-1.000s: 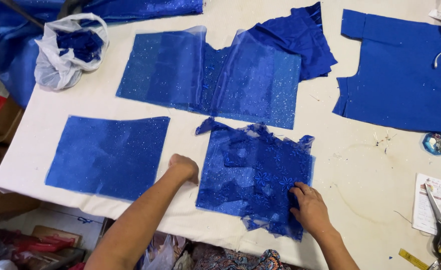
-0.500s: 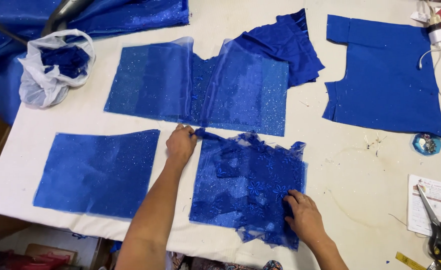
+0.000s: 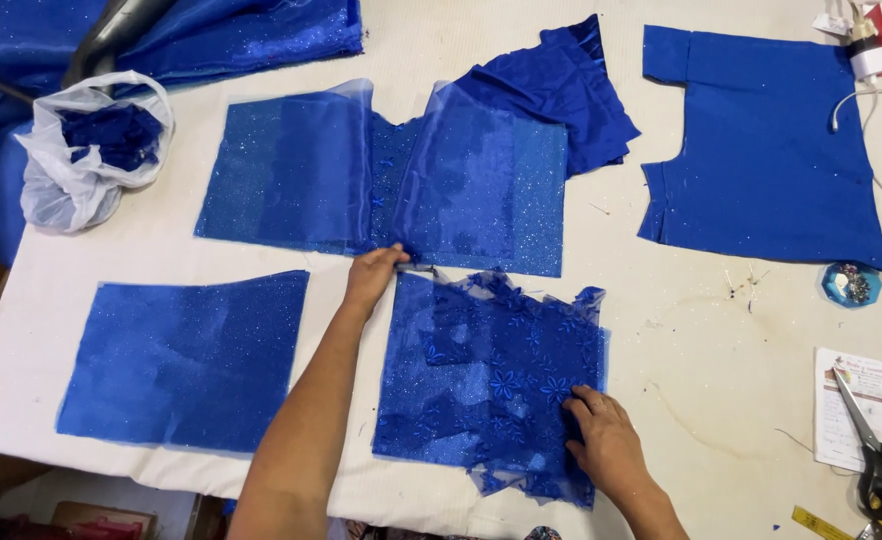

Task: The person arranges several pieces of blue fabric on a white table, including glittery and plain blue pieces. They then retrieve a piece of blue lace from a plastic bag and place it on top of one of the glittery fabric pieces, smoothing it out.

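White surface [image 3: 661,330]: blue fabric panels [image 3: 186,360], lace piece [image 3: 491,380], plastic bag [image 3: 86,160], scissors [image 3: 876,455], paper sheet [image 3: 871,400].

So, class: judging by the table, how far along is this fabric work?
Done: cut blue panels lie flat, such as the glitter panel and the bodice piece. In hand: the left hand and right hand spread the floral lace piece. Left: nothing is joined; the scissors lie idle.
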